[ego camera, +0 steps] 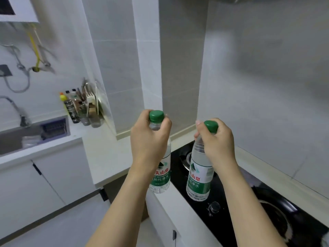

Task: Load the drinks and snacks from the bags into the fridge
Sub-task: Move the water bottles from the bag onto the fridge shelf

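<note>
I hold two clear water bottles with green caps and green-and-white labels, both upright in the air above the counter. My left hand (148, 139) grips the neck of the left water bottle (160, 177) just under its cap. My right hand (218, 143) grips the neck of the right water bottle (198, 177) the same way, over the black gas hob (231, 202). No bag and no fridge is in view.
The white counter (106, 154) runs from the sink (19, 138) on the left round the corner to the hob. Condiment bottles and a knife rack (81, 107) crowd the corner. White cabinet doors (44, 182) stand below. Tiled walls close in behind.
</note>
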Motion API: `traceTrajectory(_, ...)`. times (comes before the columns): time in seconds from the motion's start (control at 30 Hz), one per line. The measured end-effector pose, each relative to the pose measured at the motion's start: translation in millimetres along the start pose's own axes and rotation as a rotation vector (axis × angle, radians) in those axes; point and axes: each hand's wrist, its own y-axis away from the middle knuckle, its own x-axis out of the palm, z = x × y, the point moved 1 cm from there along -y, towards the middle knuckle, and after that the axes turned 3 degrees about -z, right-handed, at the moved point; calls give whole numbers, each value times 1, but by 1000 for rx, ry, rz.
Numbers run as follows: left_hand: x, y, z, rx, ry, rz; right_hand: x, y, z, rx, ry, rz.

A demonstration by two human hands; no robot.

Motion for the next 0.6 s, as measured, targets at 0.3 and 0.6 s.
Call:
traceTrajectory(0.3, -72, -21, 32, 16, -163, -120, 91, 15, 16, -30, -84, 197)
traceTrajectory(0.6, -135, -23, 46, -44, -329, -375, 158, 30, 38, -71, -181, 465)
